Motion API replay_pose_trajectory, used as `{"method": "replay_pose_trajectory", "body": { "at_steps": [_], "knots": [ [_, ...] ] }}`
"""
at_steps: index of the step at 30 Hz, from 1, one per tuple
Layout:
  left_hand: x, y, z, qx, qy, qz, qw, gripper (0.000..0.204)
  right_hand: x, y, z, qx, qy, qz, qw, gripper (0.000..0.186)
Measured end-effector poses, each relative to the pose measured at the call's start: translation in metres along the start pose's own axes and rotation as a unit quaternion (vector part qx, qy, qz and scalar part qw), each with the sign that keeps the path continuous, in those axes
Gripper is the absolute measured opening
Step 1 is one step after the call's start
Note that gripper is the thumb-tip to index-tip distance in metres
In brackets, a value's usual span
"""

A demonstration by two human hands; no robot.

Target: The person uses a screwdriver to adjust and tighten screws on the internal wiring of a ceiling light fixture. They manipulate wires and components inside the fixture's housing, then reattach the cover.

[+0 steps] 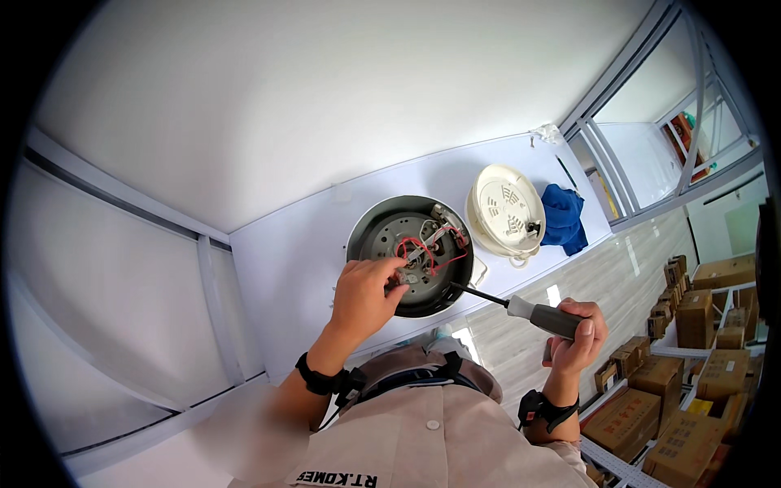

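An opened round appliance body [355,227], which looks like a rice cooker turned over, shows its grey metal inside with red and white wires [448,262]. My left hand [363,296] reaches over its near left rim, thumb and fingers curled together by the wires. What they pinch, if anything, is too small to make out. My right hand [576,334] is wrapped round the grey handle of a screwdriver [533,311]. Its dark shaft points left, with the tip at the inner right wall of the body. A cream vented base cover [498,213] rests to the right of the body.
A blue cloth [563,218] lies beyond the cover on the white table [281,268]. A crumpled white piece [547,134] sits at the far right corner. Cardboard boxes [626,423] fill shelves at the lower right. A white wall [309,98] stands behind the table.
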State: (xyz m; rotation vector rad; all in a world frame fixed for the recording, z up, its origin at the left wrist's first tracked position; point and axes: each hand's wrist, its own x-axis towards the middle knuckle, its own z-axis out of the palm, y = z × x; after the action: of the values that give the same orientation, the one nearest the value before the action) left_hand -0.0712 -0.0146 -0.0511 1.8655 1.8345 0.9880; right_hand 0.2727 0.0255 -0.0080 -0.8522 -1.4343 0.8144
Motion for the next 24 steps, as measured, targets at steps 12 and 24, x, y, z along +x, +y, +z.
{"method": "replay_pose_trajectory", "body": {
  "at_steps": [12,24],
  "knots": [
    [-0.006,0.014,-0.003,0.046,-0.006,-0.028,0.999,0.051,0.031,0.029,-0.017,0.075,-0.037,0.051,0.995,0.049],
    [-0.003,0.023,0.005,0.078,0.017,-0.033,0.996,0.025,0.067,0.052,-0.024,0.124,-0.05,0.118,0.984,0.054]
  ]
}}
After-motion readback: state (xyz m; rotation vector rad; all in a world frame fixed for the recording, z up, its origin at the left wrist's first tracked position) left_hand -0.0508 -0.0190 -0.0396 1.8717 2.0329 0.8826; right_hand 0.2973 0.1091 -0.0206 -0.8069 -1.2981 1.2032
